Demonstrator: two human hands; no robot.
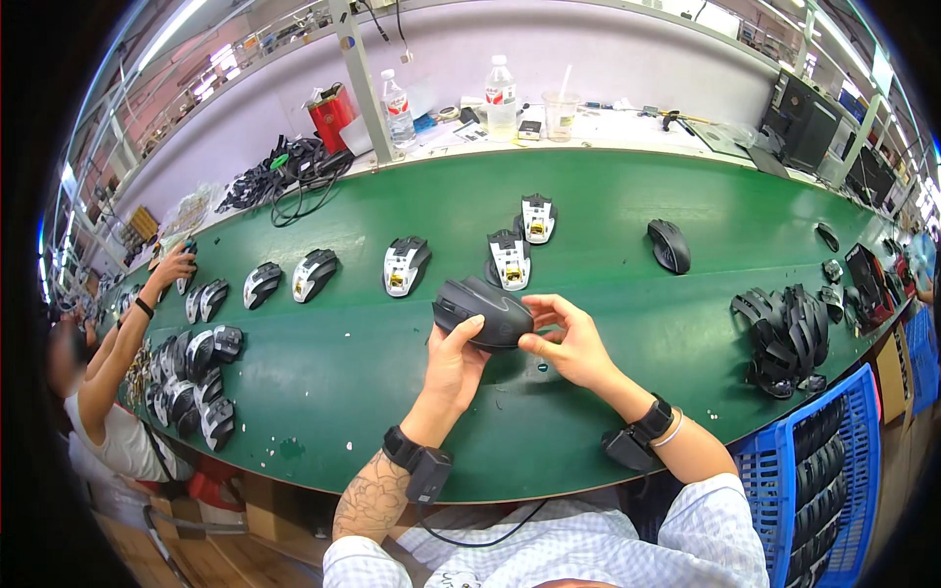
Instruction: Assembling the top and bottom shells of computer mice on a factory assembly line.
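Black mouse is in both hands, held up over the middle of the green bench. Left hand: supports it from the near side, thumb up on the shell, fingers gripping; forearm slants in from near left. Right hand: thumb and fingertips spread around the right end, grasping it; forearm angles in from near right. Black strap unit on left wrist, similar on right. Open white-and-black mouse sits just beyond; black shells piled right.
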